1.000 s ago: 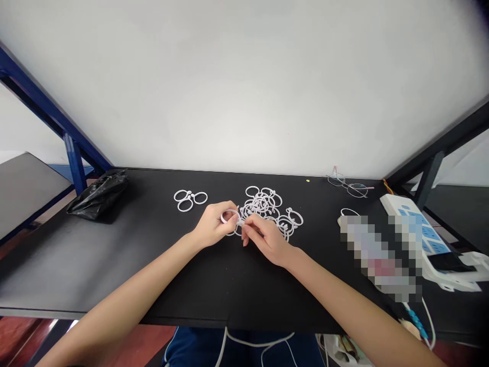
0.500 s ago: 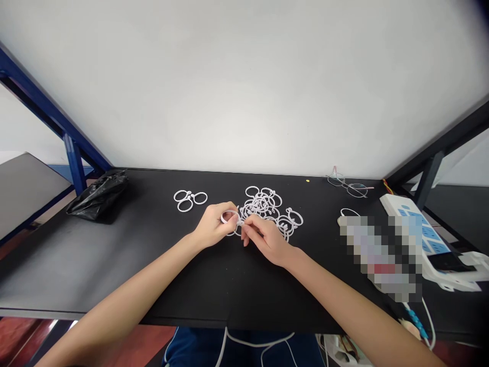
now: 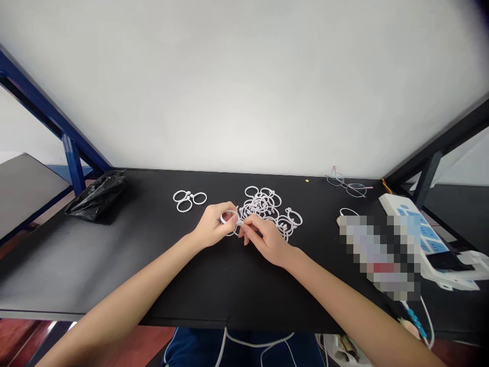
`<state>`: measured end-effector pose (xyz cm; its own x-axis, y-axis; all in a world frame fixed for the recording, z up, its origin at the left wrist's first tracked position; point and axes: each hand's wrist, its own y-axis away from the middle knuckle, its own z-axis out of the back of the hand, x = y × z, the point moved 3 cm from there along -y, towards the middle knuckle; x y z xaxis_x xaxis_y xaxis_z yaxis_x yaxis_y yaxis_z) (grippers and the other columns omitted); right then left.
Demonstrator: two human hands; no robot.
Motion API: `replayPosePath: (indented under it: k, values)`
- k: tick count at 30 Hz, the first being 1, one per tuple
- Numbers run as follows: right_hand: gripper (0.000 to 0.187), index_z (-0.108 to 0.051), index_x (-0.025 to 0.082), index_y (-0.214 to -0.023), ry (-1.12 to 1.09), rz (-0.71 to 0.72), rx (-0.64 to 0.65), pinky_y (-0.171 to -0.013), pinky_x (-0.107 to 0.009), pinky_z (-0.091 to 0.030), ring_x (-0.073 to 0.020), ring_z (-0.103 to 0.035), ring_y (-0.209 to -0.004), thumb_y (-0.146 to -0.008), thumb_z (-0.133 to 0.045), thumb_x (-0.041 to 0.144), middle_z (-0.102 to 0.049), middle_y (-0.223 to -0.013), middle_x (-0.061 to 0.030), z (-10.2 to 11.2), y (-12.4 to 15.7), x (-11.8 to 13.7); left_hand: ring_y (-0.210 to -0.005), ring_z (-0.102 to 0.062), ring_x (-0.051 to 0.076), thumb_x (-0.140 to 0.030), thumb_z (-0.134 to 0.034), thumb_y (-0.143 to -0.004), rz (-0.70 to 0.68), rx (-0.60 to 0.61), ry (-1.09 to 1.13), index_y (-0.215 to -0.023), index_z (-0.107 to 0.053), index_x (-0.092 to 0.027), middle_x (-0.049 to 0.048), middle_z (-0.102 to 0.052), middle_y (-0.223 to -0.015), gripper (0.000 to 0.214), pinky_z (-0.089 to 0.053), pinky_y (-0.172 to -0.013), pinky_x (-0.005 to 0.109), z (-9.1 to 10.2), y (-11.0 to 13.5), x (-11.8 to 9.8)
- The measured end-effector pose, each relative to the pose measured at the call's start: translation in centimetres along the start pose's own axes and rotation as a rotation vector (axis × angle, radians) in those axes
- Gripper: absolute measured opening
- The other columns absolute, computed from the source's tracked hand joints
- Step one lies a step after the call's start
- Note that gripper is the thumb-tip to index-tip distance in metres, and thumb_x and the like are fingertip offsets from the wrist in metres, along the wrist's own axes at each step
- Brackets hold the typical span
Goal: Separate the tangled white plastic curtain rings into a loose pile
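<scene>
My left hand is closed on a white plastic curtain ring, thumb on the near side and the loop standing out above it. My right hand meets it from the right, thumb and forefinger pinched at the ring's small knobbed end. The fingertips hide the detail of that end. Just behind both hands lies a tangled pile of similar rings, and part of another loop shows beneath the fingers. Farther left, three rings lie together with their knobs touching.
A black plastic bag sits at the left of the black table. Eyeglasses lie at the back right. Beside them are a white power strip and a blurred-out object with a cable. A white wall rises behind.
Both hands stay in nearly the same place around the ring. The right hand's lower fingers have shifted very slightly; the view has drifted a little.
</scene>
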<state>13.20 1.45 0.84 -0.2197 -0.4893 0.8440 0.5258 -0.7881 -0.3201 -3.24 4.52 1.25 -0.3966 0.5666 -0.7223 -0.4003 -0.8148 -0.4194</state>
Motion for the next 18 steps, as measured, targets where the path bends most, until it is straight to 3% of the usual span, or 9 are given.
replayPosePath:
  k: [18]
  values:
    - [0.016, -0.050, 0.021, -0.090, 0.006, -0.013, -0.019, -0.063, -0.024, -0.052, -0.0103, -0.062, -0.061, -0.100, -0.041, 0.030, -0.064, -0.080, 0.0002, -0.18, 0.09, -0.17, -0.057, -0.046, 0.011, -0.028, -0.046, -0.088, -0.021, -0.002, 0.004, -0.078, -0.057, -0.015, -0.0005, -0.056, -0.064, 0.020, -0.039, -0.058, 0.023, -0.01, 0.04, 0.06]
